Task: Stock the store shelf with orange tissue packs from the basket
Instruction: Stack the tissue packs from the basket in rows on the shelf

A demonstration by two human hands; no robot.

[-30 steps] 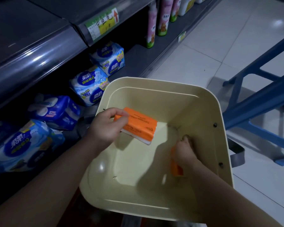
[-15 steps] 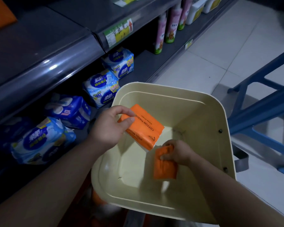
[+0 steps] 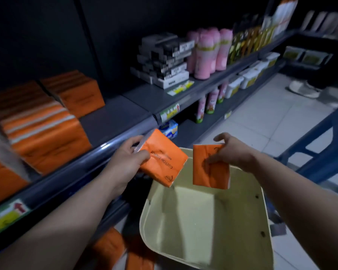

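My left hand [image 3: 125,162] grips an orange tissue pack [image 3: 163,162] at its left end, just above the shelf's front rail. My right hand [image 3: 230,152] pinches a second orange tissue pack [image 3: 210,170] by its top, so it hangs upright over the cream basket [image 3: 199,240]. No packs show inside the basket. On the grey shelf [image 3: 115,112] to the left stand rows of stacked orange tissue packs [image 3: 45,129].
Black-and-white boxes [image 3: 164,61] and pink bottles [image 3: 209,53] stand further along the shelf. Blue-wrapped packs [image 3: 169,129] lie on the lower shelf. A blue frame [image 3: 320,145] stands on the tiled floor at right. More orange packs [image 3: 113,250] lie low beside the basket.
Both hands rose out of the basket, each with an orange pack. The view tilted up, so the shelf with the stacked orange packs came into sight.
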